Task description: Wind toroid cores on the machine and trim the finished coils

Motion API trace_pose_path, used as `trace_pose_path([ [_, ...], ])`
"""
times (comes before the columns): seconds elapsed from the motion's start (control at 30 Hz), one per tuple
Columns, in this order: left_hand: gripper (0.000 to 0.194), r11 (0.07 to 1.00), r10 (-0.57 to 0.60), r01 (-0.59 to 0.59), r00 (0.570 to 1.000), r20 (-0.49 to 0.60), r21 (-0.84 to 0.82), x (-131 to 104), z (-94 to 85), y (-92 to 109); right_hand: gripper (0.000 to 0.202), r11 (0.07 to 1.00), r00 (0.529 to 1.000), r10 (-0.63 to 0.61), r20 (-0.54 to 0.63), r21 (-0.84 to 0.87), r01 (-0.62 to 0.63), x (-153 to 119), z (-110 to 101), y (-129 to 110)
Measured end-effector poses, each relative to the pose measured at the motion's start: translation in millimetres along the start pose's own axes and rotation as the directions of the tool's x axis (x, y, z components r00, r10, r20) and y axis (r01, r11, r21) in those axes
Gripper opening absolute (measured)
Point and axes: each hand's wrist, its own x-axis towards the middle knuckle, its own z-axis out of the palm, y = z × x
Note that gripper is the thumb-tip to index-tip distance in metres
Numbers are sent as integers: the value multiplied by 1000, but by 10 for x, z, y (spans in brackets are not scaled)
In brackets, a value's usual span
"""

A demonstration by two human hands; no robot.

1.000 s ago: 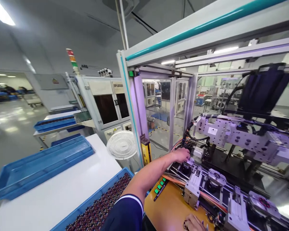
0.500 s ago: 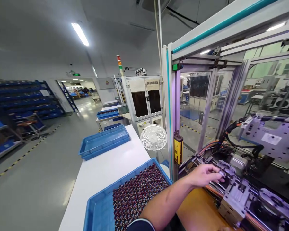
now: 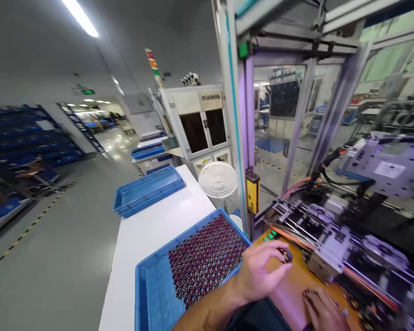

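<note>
My left hand (image 3: 262,269) is over the orange-brown work surface (image 3: 291,294), close to the right edge of a blue tray. Its thumb and fingers pinch a small dark round part (image 3: 287,254) with coppery spots. At the lower right, my right hand (image 3: 326,310) rests low over the same surface, its fingers curled on a small dark coppery part (image 3: 308,294), mostly hidden. Beyond both hands stands a metal machine fixture (image 3: 331,253) with rails. Rows of small dark parts with reddish and coppery spots (image 3: 207,257) fill much of the blue tray (image 3: 155,294).
Another blue tray (image 3: 148,191) sits farther back on the white table (image 3: 172,209). A white fan (image 3: 217,179) stands beside the machine frame (image 3: 232,115), which carries a yellow box (image 3: 252,191). Green buttons (image 3: 271,236) lie behind my left hand. More loose parts (image 3: 370,317) are at the lower right.
My left hand has drawn back from the machine fixture, down and left, with the small dark round part in it. My right hand has come more fully into view. The camera has shifted.
</note>
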Motion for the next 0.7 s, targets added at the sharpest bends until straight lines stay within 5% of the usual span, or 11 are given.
trace_pose_path([
  [0.2,38,996,67,-72,994,-84,-53,-176,18,-4,26,992,993,108,-42,73,-104,53,-255,-497],
  [0.7,57,997,62,-61,998,-20,56,-286,106,-120,15,977,984,178,-29,122,-174,-82,-311,-545],
])
